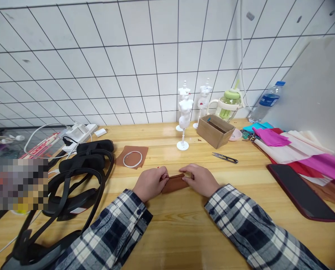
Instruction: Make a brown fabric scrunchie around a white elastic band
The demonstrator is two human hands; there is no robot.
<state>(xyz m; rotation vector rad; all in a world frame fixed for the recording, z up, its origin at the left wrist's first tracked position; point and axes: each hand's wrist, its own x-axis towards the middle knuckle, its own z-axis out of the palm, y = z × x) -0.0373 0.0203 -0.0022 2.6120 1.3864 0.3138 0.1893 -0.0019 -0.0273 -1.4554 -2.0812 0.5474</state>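
My left hand (150,182) and my right hand (201,179) lie together on the wooden table (184,232), both pinching a small folded piece of brown fabric (174,183) between them. The fabric rests flat on the tabletop, its ends hidden under my fingers. Beyond my left hand a second brown fabric piece (132,155) lies with a white ring (132,158) on it. Small thread snips (225,158) lie beyond my right hand. Three small white mannequin torsos on stands, the nearest one (184,120), are further back.
A cardboard box (214,130) stands beside the mannequins, with a green-lidded jug (228,105) and water bottle (264,102) behind. Coloured paper sheets (296,148) and a dark phone (302,191) lie right. Black headsets (80,176) and a power strip (80,132) are left.
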